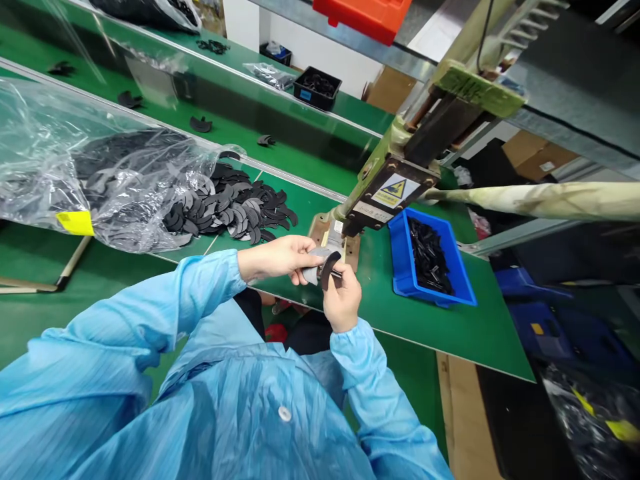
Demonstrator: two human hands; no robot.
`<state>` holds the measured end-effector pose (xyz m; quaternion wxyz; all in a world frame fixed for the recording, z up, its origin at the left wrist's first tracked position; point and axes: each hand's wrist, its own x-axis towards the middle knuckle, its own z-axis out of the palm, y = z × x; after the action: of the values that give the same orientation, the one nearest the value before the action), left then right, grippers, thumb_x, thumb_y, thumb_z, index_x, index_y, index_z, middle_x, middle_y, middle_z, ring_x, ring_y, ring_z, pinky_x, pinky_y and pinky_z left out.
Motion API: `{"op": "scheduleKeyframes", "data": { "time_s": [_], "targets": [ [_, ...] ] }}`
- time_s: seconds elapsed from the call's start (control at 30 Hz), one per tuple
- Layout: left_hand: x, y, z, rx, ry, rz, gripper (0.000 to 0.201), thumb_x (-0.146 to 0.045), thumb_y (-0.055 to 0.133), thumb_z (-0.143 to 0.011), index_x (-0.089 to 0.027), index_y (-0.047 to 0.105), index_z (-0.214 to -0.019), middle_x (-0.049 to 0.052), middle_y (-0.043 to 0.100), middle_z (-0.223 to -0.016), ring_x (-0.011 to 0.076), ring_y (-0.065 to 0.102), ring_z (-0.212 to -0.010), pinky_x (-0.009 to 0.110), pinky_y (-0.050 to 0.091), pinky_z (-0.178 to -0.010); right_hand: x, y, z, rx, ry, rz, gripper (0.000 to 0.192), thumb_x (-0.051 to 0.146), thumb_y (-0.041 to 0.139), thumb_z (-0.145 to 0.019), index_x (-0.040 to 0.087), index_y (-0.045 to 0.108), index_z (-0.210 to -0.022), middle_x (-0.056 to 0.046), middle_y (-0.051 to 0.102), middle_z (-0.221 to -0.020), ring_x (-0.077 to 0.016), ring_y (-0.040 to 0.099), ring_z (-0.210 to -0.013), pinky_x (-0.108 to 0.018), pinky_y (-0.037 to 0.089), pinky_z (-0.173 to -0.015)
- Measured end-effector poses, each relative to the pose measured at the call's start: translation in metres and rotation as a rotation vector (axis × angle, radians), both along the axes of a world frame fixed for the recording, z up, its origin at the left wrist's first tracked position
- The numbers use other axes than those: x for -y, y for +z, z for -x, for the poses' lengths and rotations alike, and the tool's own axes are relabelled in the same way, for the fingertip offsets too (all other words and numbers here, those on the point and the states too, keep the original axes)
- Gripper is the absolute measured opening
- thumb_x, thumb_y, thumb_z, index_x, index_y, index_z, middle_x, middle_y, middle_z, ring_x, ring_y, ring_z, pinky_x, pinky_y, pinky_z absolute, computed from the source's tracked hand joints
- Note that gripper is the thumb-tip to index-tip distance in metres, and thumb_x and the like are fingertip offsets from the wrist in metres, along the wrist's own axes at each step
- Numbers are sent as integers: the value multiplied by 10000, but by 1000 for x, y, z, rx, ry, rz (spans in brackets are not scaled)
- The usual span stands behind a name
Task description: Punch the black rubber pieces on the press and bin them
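My left hand (pixel 285 259) is closed on a grey curved plastic piece (pixel 311 274), pinched between thumb and fingers. My right hand (pixel 343 297) grips a black crescent-shaped piece (pixel 329 267) that sticks up between its thumb and fingers. The two pieces are close together; whether they touch I cannot tell. Just beyond both hands stands a green hand press (pixel 395 180), its base plate (pixel 353 252) partly hidden by my fingers. A pile of grey and black crescent pieces (pixel 235 210) lies on the bench to the left.
Left of the pile, a clear plastic bag (pixel 135 180) holds more pieces. A blue bin (pixel 465 287) with black parts stands right of the press, under its long lever (pixel 540 200). Behind the bench runs a green conveyor belt (pixel 165 117) carrying scattered pieces. A black bin (pixel 325 100) sits farther back.
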<state>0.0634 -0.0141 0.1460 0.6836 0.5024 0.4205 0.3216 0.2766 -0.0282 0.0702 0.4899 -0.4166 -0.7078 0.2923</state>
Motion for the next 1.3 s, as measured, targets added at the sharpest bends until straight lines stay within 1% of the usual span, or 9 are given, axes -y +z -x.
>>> {"op": "scheduleKeyframes", "data": {
  "time_s": [0.13, 0.27, 0.4, 0.57, 0.7, 0.77, 0.87, 1.03, 1.3],
  "targets": [
    [3, 0, 5, -123, 47, -103, 489, -616, 819, -870, -192, 577, -893, 13, 673, -724, 145, 662, -588, 253, 539, -539, -5, 15, -10, 119, 62, -88, 165, 352, 643, -988, 245, 702, -1098, -66, 761, -1012, -206, 726, -948, -381, 603, -873],
    [15, 9, 4, -406, 307, -430, 347, -504, 821, -877, -214, 653, -968, 35, 666, -914, 163, 627, -782, 292, 542, -724, -7, 22, -15, 208, 117, -185, 137, 324, 631, -983, 244, 713, -1057, -76, 750, -990, -213, 700, -925, -398, 578, -855],
    [21, 11, -1, -534, 194, -671, 288, -456, 758, -913, -222, 636, -799, 46, 607, -913, 204, 586, -890, 331, 512, -869, -7, 23, -16, 271, 152, -242, 130, 306, 626, -978, 252, 718, -1053, -71, 741, -954, -216, 684, -892, -403, 558, -820],
    [18, -1, -6, -353, 277, -529, 368, -457, 848, -846, -215, 638, -1028, 33, 640, -993, 178, 598, -888, 292, 519, -814, -3, 29, -18, 266, 174, -290, 128, 251, 645, -961, 262, 713, -1069, -61, 758, -982, -205, 693, -889, -397, 569, -818],
    [18, -4, -4, -127, -3, -195, 424, -563, 784, -904, -182, 659, -1045, -3, 642, -827, 118, 567, -686, 225, 482, -610, -2, 29, -22, 264, 174, -281, 177, 241, 652, -959, 272, 714, -1122, -62, 775, -1037, -215, 729, -950, -409, 601, -855],
    [12, -7, 1, -116, -43, -134, 430, -579, 784, -903, -170, 670, -977, -19, 608, -742, 96, 526, -602, 200, 436, -526, -4, 26, -28, 270, 146, -250, 232, 253, 651, -965, 275, 702, -1190, -73, 775, -1104, -226, 742, -1024, -423, 621, -903],
    [-19, -18, 13, -154, 162, -125, 413, -536, 821, -889, -161, 649, -885, -17, 609, -709, 80, 527, -562, 174, 422, -478, -12, 16, -52, 249, -2, -190, 343, 289, 640, -983, 260, 642, -1325, -113, 739, -1220, -248, 731, -1136, -473, 632, -990],
    [-117, -43, 32, -228, 529, 57, 355, -421, 844, -901, -170, 594, -872, 29, 675, -767, 93, 632, -590, 187, 559, -558, -21, -15, -106, 215, -246, -110, 302, 335, 611, -1006, 237, 634, -1291, -135, 723, -1226, -245, 752, -1080, -488, 668, -951],
    [-261, -30, 25, -566, 519, -44, 177, -311, 708, -1000, -160, 626, -1042, 91, 739, -913, 168, 768, -852, 241, 618, -778, -25, -42, -123, 266, -331, -78, 229, 377, 629, -989, 267, 690, -1180, -114, 760, -1132, -260, 772, -968, -495, 693, -846]
  ]
}}
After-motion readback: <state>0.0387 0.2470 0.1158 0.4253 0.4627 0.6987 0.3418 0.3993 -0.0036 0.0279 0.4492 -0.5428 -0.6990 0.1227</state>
